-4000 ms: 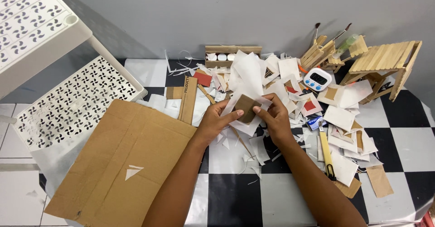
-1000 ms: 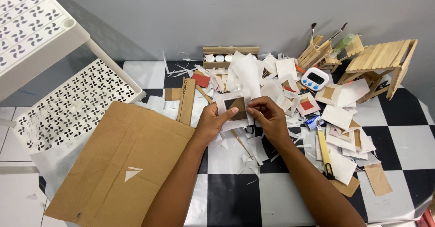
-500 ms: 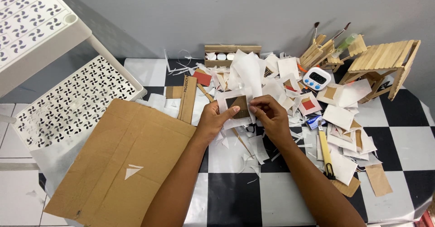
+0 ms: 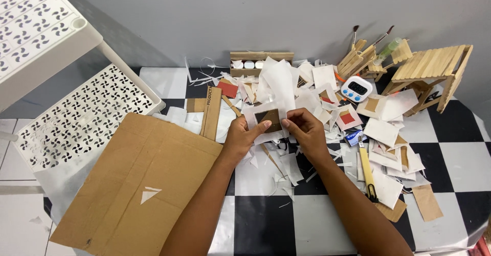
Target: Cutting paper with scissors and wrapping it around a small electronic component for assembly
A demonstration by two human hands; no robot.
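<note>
Cardboard, a small brown square (image 4: 269,119) with white paper folded around its edges, sits between my two hands just above the checkered black-and-white tabletop (image 4: 266,225), in front of the paper heap. My left hand (image 4: 241,136) pinches its left edge, thumb on the brown face and fingers behind; my right hand (image 4: 302,128) pinches the right edge, fingertips pressing the white paper strip (image 4: 266,105) down over the border. By my judgement the wrapping is partly done: paper already frames the top and sides, yet the brown middle is bare and a loose white flap (image 4: 279,82) stands up behind the piece, so folding and smoothing remain.

Around the hands lies a heap of torn white paper scraps (image 4: 286,166), with several finished-looking paper-covered squares (image 4: 383,133) spread to the right. A yellow-handled craft knife (image 4: 366,171) lies just beside my right forearm. Further back stand a small white digital timer (image 4: 356,88), a wooden-stick miniature table (image 4: 434,72) and a holder of paintbrushes (image 4: 365,51). To my left rests a large flat sheet of brown cardboard (image 4: 133,184), near a white perforated plastic shelf (image 4: 76,118).
</note>
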